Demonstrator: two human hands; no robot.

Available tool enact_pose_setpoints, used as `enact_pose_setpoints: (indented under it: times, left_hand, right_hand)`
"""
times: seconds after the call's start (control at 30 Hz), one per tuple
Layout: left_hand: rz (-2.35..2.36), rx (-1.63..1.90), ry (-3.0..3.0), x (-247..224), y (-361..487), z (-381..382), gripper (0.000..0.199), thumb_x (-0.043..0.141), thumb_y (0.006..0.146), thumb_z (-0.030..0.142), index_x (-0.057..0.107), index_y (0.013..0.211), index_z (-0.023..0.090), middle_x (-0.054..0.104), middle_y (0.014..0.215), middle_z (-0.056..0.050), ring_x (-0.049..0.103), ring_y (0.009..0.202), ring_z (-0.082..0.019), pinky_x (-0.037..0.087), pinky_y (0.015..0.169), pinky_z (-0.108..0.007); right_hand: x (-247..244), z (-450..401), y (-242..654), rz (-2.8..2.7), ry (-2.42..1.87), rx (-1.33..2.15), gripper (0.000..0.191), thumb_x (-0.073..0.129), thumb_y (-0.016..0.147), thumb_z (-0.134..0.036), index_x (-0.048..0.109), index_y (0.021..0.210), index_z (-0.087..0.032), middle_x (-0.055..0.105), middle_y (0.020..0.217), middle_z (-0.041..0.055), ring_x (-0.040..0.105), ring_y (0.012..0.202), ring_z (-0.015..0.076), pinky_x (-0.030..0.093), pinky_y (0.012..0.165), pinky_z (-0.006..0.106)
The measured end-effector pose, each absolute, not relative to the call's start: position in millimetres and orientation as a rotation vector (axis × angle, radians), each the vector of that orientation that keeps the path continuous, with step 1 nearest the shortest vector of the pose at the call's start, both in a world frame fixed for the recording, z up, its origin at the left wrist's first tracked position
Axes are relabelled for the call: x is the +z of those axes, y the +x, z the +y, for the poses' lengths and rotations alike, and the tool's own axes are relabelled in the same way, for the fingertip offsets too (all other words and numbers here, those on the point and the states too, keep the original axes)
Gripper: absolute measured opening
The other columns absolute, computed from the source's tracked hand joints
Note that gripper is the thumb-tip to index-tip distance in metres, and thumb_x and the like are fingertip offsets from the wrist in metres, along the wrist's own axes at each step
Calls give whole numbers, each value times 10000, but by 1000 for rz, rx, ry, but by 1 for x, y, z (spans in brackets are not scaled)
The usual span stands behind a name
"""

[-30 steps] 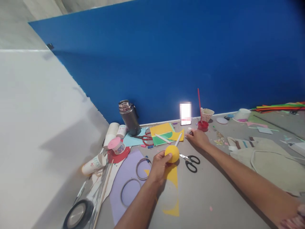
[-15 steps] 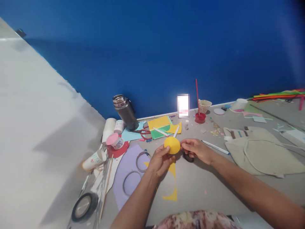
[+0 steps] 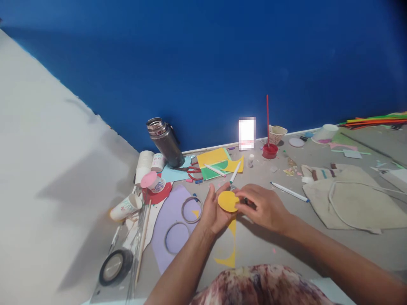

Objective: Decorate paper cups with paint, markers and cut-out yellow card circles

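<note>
A yellow paper circle lies over the palm and fingers of my left hand, which is turned up with the thumb raised off the paper. My right hand pinches the circle's right edge between thumb and fingers. Something dark shows among the right fingers, and a grey tip pokes out beyond the circle; what they belong to is mostly hidden. Below my hands lies a yellow paper offcut with a curved cut edge. Two tape rings, one of them the upper ring, rest on purple paper beside my left forearm.
Red-handled scissors, yellow and green sheets and white markers lie ahead. A dark flask stands near the blue wall. Paper cups and a black tape roll are left. Rightward are a blue-capped marker, a cloth bag and a red pot.
The left thumb has lifted off the yellow circle, and the left hand has opened beneath it. My right hand has moved in to grasp the circle's right edge. The view has shifted slightly.
</note>
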State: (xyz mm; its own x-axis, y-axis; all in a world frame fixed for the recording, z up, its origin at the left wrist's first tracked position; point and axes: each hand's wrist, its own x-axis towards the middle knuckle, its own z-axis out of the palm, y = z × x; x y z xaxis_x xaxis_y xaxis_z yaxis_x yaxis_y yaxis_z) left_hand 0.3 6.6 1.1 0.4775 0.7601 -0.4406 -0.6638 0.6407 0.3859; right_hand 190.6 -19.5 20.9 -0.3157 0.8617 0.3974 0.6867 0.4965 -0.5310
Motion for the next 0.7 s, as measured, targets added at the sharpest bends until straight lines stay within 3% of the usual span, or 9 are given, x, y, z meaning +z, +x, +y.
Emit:
enact_pose_setpoints:
  times: [0.13,0.27,0.37,0.4,0.5,0.57,0.7]
  left_hand:
    - [660,874,158,5,0,7,571,470,1024,592,615,1308,118,752,1180,-200,753,1085,-343,619,894,-504]
    - [680,887,138,6,1,9,528,491,1029,525,647,1242,68,743,1187,-232,740,1139,-350,621,917,-459]
    - [663,910,149,7,0,11,524,466,1039,514,667,1200,58,737,1188,-235,740,1134,-352,630,906,-448]
    - [660,920,155,7,0,11,510,459,1043,506,673,1188,66,741,1173,-224,745,1119,-346,634,898,-448]
    - [672,950,155,9,-2,14,485,443,1050,499,679,1174,95,750,1121,-193,757,1061,-325,647,864,-465]
    - [689,980,150,9,-4,16,497,445,1046,522,679,1172,102,748,1119,-189,756,1042,-322,650,845,-487]
    - [705,1066,192,8,-7,18,538,465,1028,587,697,1160,120,745,1142,-174,741,1055,-315,643,857,-507]
  right_hand:
    - [18,14,221,-1725,-1730,500,132,650,909,-313,738,954,-225,776,922,62,703,830,215,501,783,316]
    - [7,65,248,-1586,-1912,542,409,682,850,-263,673,1241,-144,788,975,92,704,709,199,497,675,306]
    - [0,93,252,-1564,-1966,524,582,746,810,-308,614,1345,-120,776,970,94,708,749,207,477,664,292]
    - [-2,99,251,-1574,-1974,518,552,748,808,-308,633,1315,-123,772,944,86,703,754,209,464,660,288]
    - [-1,104,242,-1638,-1964,499,230,696,849,-303,722,1019,-151,752,863,80,683,773,221,429,663,292]
    - [5,95,234,-1697,-1923,481,151,663,876,-318,701,870,-172,753,893,96,675,813,231,430,691,299]
    - [19,51,213,-1879,-1728,559,167,577,946,-352,675,965,-218,757,892,48,666,763,199,458,683,277]
